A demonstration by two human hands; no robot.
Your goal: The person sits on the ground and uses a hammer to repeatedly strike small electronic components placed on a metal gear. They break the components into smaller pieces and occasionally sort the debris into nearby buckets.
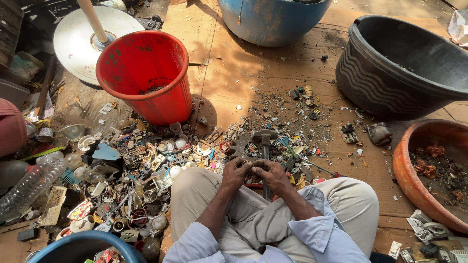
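- A small, hard-to-make-out piece is pinched between the left hand (235, 171) and the right hand (271, 174), fingers clenched around it, above the lap
- A hammer (263, 141) is seen lying just past the hands, its head pointing away, its handle running under them
- A red bucket (146, 73) is set on the cardboard floor (229, 73) beyond a heap of scrap parts (141, 165)
- A black tub (399, 63) is placed toward the far right corner

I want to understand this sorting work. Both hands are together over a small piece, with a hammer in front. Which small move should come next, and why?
Probably pulling the small piece apart: the left hand and right hand both pinch it between the knees, while the hammer lies untouched on the cardboard. What the piece is cannot be seen.
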